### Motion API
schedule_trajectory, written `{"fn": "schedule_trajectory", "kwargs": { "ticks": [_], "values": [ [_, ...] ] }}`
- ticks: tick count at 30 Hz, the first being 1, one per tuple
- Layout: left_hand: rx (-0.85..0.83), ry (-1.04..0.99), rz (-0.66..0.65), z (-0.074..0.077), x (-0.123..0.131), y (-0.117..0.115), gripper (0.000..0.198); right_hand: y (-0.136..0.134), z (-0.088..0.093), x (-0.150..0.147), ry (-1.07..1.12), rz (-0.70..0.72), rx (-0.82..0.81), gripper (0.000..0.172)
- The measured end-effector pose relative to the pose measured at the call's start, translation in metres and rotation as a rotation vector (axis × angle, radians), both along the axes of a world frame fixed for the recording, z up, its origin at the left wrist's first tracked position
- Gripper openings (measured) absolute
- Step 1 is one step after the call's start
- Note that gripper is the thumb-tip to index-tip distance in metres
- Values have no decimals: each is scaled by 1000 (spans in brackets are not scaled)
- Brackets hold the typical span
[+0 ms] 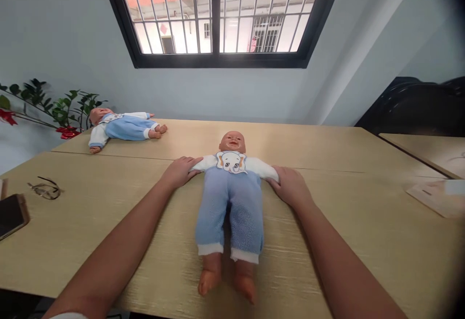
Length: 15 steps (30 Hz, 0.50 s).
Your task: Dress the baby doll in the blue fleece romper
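Note:
A baby doll in blue trousers and a white top with an elephant bib lies on its back on the wooden table, head away from me and feet toward me. Its arms are stretched out to both sides. My left hand is closed on the end of the doll's sleeve at the left. At the right, my right hand grips the other sleeve end. Both of the doll's hands are hidden under my fingers.
A second doll in similar clothes lies at the back left, near a leafy plant. Glasses and a phone are at the left. A flat pale item lies at the right, with black chairs behind.

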<state>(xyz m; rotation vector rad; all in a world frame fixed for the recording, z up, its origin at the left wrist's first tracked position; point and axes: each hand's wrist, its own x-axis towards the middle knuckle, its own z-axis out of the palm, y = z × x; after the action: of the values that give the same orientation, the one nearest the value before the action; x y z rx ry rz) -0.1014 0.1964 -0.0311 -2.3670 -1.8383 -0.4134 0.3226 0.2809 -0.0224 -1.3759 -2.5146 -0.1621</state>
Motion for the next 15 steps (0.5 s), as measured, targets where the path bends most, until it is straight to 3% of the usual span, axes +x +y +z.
{"fn": "schedule_trajectory", "kwargs": {
  "ticks": [3, 5, 7, 11, 15],
  "values": [
    [111, -42, -23, 4, -1, -5, 56, 2, -1, 8, 59, -58, 13, 49],
    [180, -118, -94, 14, 13, -4, 56, -1, 1, -2, 169, -31, 83, 56],
    [194, -201, -204, 25, 34, 2, 57, -4, 7, -24, 289, 112, 95, 60],
    [118, -274, -329, 35, 71, 22, 54, -2, 13, -77, 388, 494, -67, 59],
    [39, -275, -269, 28, 73, 31, 50, 7, 7, -95, 456, 489, -116, 58]
  ]
}}
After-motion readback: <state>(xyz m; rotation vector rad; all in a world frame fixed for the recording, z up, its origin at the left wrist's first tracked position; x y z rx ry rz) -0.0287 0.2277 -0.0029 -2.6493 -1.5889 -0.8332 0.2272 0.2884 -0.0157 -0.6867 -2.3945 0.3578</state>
